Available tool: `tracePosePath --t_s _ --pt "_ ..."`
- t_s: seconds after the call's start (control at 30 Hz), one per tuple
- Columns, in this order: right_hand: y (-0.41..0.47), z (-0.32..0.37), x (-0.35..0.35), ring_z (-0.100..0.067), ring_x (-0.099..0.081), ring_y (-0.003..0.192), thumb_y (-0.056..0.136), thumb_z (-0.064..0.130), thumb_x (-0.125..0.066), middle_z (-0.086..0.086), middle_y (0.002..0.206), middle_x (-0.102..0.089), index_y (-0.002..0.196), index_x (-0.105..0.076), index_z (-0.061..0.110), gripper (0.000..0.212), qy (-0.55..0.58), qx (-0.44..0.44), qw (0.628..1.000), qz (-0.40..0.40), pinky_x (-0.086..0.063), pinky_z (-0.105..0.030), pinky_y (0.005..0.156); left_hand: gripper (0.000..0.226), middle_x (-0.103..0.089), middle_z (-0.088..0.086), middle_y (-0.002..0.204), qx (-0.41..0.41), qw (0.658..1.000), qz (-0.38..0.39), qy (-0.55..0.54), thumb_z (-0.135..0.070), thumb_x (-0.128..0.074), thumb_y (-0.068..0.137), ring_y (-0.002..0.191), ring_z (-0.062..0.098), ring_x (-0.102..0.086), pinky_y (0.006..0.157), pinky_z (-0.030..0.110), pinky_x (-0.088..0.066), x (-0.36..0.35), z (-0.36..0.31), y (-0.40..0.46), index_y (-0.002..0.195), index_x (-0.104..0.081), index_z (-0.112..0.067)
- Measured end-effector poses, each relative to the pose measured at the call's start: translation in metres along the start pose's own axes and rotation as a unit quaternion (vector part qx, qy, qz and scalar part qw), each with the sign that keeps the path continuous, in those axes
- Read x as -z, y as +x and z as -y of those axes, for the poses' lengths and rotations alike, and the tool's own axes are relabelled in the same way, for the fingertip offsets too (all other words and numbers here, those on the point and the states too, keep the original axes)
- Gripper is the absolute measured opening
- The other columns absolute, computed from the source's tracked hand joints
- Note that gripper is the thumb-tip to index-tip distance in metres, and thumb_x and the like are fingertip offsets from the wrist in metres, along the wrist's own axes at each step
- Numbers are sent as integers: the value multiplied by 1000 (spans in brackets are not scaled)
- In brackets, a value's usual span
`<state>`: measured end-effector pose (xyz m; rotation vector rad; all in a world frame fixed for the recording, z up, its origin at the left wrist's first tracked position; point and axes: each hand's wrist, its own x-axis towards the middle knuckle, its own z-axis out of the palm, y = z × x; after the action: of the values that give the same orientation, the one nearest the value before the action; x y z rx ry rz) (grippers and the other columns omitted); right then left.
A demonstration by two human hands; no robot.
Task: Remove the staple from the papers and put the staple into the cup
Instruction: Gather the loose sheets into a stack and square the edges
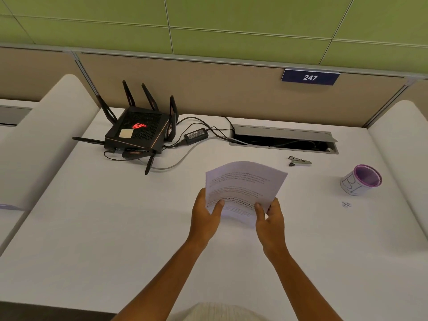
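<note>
Printed white papers [245, 181] are held up above the white desk [115, 216], bowed and tilted away from me. My left hand [206, 216] grips their near left edge with the thumb on top. My right hand [269, 218] grips the near right edge the same way. I cannot make out the staple in the papers. A metal staple remover [300, 161] lies on the desk beyond the papers, to the right. The white cup [361, 180] with a purple rim stands at the right. A few tiny bent staples [346, 204] lie in front of the cup.
A black router [139, 133] with antennas sits at the back left with a power brick [196, 136] and cables [185, 156]. An open cable tray [283, 140] is set into the desk at the back. Padded side dividers flank the desk.
</note>
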<state>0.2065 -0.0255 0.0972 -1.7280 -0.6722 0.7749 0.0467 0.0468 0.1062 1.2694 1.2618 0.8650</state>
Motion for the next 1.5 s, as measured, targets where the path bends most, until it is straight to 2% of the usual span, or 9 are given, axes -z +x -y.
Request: tracePosePath --t_s 0.2,0.33,0.43,0.67,0.97,1.17,1.27,1.37,1.5 --pt "5 -4 8 -10 -66 107 104 16 -59 9 115 -68 124 -57 25 22 -20 -16 1000 1 -55 -17 80 26 -71 -20 104 34 999 14 -8 -24 -77 95 97 -3 -68 70 4 -54 8 11 -3 118 -68 -31" --pt "20 1 23 -15 -74 98 99 22 -69 5 108 -77 113 -68 20 15 -38 -33 998 47 -63 -34 86 18 -78 -5 106 69 997 2 -18 -27 -77 96 98 17 -76 66 13 -60 17 15 4 112 -74 -23" --pt "22 2 36 -21 -78 95 94 21 -76 1 103 -81 109 -73 16 16 -13 -67 992 106 -64 -40 85 9 -80 -1 107 106 992 -22 -58 -28 -77 95 92 15 -78 62 18 -61 27 18 4 103 -73 -29" --pt "1 -14 46 -36 -76 100 95 11 -70 -19 113 -77 116 -71 1 23 156 -156 965 145 -61 -51 93 31 -82 -7 114 152 962 -63 -217 -17 -77 95 103 13 -79 75 25 -66 42 22 -2 121 -73 -34" --pt "-26 -22 7 -30 -74 111 95 16 -70 -8 120 -78 129 -67 16 34 217 -197 953 79 -59 -56 95 34 -82 -1 118 196 940 -28 -277 -16 -75 97 106 22 -80 91 48 -66 18 29 -26 125 -71 -34" --pt "-16 -24 25 -29 -76 101 95 15 -72 -2 109 -81 121 -68 22 27 142 -186 971 54 -65 -47 79 38 -79 4 126 193 934 -18 -301 -8 -70 98 115 25 -77 94 46 -63 28 36 -24 130 -70 -29" --pt "-7 -23 46 -26 -78 97 96 14 -71 -2 109 -81 121 -69 19 26 105 -176 976 71 -65 -40 72 37 -77 9 131 195 922 -31 -334 -11 -64 102 115 27 -75 86 39 -66 53 40 -9 136 -67 -24" --pt "3 -21 66 -26 -79 94 96 15 -71 -4 107 -81 120 -70 16 24 63 -162 980 92 -64 -43 74 35 -80 6 122 199 936 -27 -288 -18 -64 103 110 26 -76 79 36 -67 80 40 1 137 -67 -27" --pt "14 -17 81 -28 -79 94 96 18 -71 -6 107 -81 118 -73 17 21 16 -142 983 118 -64 -51 85 38 -82 1 116 189 973 52 -119 -31 -71 98 109 26 -78 88 42 -65 95 38 12 136 -65 -33"
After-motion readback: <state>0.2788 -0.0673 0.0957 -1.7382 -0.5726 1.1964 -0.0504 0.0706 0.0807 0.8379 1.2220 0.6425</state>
